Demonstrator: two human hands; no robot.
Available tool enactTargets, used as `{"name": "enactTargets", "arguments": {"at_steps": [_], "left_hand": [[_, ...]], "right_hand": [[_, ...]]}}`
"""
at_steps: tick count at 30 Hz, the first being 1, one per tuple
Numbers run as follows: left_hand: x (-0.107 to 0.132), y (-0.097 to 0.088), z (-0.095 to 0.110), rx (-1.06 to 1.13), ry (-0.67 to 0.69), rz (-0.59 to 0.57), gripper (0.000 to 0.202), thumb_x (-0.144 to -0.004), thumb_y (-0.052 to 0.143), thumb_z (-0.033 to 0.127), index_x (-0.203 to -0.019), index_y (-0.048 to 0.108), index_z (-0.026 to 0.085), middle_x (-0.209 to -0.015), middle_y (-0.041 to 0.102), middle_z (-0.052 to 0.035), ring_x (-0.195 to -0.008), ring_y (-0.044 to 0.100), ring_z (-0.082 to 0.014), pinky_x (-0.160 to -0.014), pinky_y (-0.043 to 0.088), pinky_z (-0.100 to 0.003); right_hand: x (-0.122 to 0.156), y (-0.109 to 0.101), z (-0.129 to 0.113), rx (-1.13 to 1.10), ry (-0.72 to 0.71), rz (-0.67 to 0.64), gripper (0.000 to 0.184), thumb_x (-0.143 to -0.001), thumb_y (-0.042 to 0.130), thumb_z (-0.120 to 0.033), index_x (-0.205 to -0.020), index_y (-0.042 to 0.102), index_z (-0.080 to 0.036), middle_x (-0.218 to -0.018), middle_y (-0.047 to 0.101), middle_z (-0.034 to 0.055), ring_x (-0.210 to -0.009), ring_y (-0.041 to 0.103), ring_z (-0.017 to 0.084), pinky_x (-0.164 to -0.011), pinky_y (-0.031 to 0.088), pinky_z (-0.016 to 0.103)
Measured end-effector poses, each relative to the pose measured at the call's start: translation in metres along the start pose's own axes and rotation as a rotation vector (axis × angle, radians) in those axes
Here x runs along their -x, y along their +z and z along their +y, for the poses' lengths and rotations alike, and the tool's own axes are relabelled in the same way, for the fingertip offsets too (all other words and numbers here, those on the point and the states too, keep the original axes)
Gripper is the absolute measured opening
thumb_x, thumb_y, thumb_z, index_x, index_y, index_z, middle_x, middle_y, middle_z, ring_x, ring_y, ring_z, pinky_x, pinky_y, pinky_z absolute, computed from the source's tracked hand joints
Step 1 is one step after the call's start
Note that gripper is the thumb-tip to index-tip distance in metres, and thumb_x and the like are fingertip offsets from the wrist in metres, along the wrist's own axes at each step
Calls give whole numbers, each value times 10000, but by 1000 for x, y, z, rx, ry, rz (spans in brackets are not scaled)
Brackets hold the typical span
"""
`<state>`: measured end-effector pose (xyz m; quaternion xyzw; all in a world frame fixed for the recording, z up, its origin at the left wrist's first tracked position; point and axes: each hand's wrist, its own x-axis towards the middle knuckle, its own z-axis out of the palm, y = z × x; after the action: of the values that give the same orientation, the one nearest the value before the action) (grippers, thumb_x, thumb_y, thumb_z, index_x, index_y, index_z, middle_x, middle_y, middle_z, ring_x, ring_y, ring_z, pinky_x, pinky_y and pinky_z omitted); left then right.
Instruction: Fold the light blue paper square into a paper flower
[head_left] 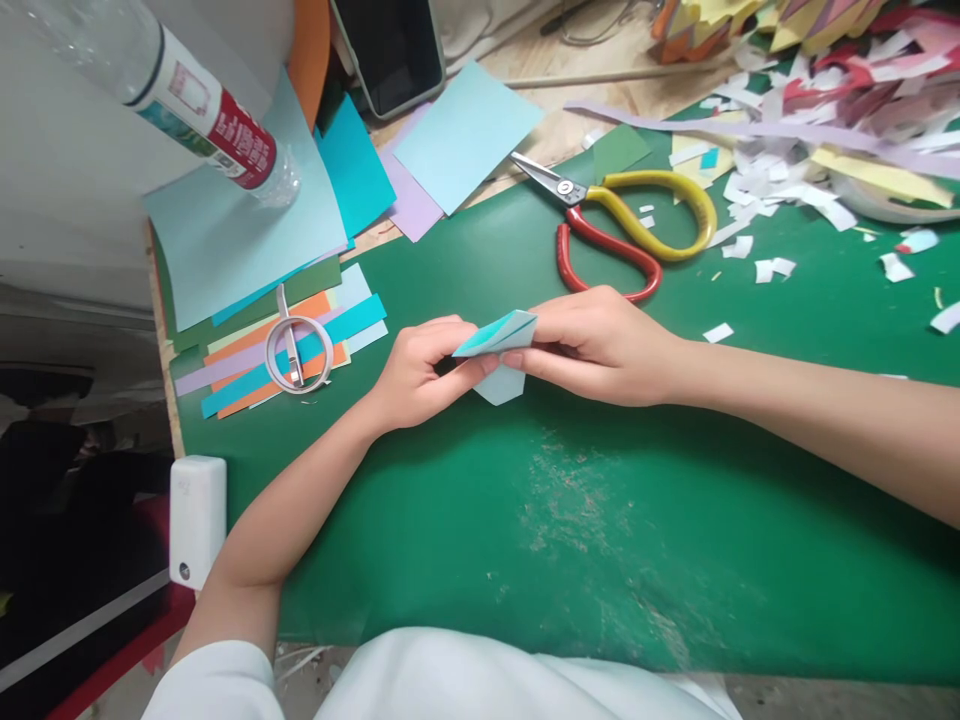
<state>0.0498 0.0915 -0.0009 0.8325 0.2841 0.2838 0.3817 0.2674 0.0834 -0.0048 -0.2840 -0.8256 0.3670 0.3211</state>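
Observation:
A folded piece of light blue paper [504, 384] is pinched between both hands above the green table mat [420, 520]; a brighter blue shows inside its upper fold. My left hand [424, 375] closes on its left side, thumb in front. From the other side my right hand [600, 345] grips it, with the thumb tip near the left thumb. Some fingers are hidden behind the paper. Just beyond the right hand lie scissors [576, 212] with one yellow and one red handle, blades spread. Left of my left hand, a roll of tape [328, 355] rests on coloured paper strips [225, 365].
A plastic bottle [244, 150] stands on light blue sheets [187, 250] at the back left. Near it are a phone [390, 50] and square papers [469, 135]. Paper scraps [817, 195] cover the back right. A white box-shaped device [198, 520] sits at the left edge.

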Motion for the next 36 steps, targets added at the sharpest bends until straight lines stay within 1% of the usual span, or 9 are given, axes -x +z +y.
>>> {"name": "enactTargets", "arguments": {"at_steps": [6,9,11,17,22,29,32,34,36], "left_hand": [[1,-1,1,13,4,-16,171,-922,558,246,-773,611,182,-632,557,6,-624,478,-109,-597,390,-250],[1,-1,0,29,6,-6,138,-910,563,246,-799,623,188,-641,562,7,-617,477,-110,-593,392,-249],[1,0,0,29,4,-4,133,-903,563,251,-806,630,188,-641,567,3,-618,492,-116,-596,400,-254],[1,0,-1,26,16,14,149,-905,544,250,-802,630,186,-629,545,2,-611,482,-113,-580,394,-248],[1,0,-2,44,28,15,163,-905,544,231,-767,611,176,-615,533,4,-610,486,-110,-580,382,-244],[0,-1,-1,52,25,21,210,-924,537,290,-770,618,173,-609,543,0,-589,481,-105,-551,373,-233],[0,-1,2,62,-15,19,306,-949,500,328,-702,577,164,-586,506,2,-554,437,-92,-519,342,-228],[-1,-1,3,73,-39,27,324,-955,494,331,-689,565,159,-582,479,8,-536,406,-79,-505,322,-223],[-1,-2,4,100,-63,42,342,-952,504,332,-660,541,156,-572,446,15,-519,384,-69,-490,306,-218]], "right_hand": [[0,-1,-3,-49,65,91,242,-940,536,-313,-750,562,-166,-563,446,-60,-522,325,58,-519,275,216],[0,-2,-5,-50,94,104,269,-932,540,-298,-697,518,-169,-557,409,-63,-525,304,59,-518,274,217],[1,-3,-5,-48,90,94,259,-937,529,-290,-711,538,-166,-556,392,-64,-527,296,60,-521,273,219],[2,-3,-3,-44,43,85,232,-965,487,-282,-812,610,-158,-585,483,-52,-524,356,51,-519,289,205],[2,-4,-3,-64,45,98,352,-995,437,-320,-705,550,-156,-574,507,-37,-518,399,51,-519,310,198],[1,-5,-4,-8,39,87,420,-1017,394,-350,-651,487,-166,-558,470,-38,-512,381,51,-515,293,205],[1,-4,-4,-1,31,76,423,-1019,386,-369,-664,491,-166,-555,451,-40,-512,362,53,-515,277,216],[1,-4,-4,-4,40,78,420,-1017,385,-364,-657,476,-169,-552,441,-41,-513,359,56,-519,273,223],[1,-2,-5,-8,71,110,365,-1002,417,-354,-688,474,-178,-556,438,-48,-513,362,62,-522,277,228]]}}
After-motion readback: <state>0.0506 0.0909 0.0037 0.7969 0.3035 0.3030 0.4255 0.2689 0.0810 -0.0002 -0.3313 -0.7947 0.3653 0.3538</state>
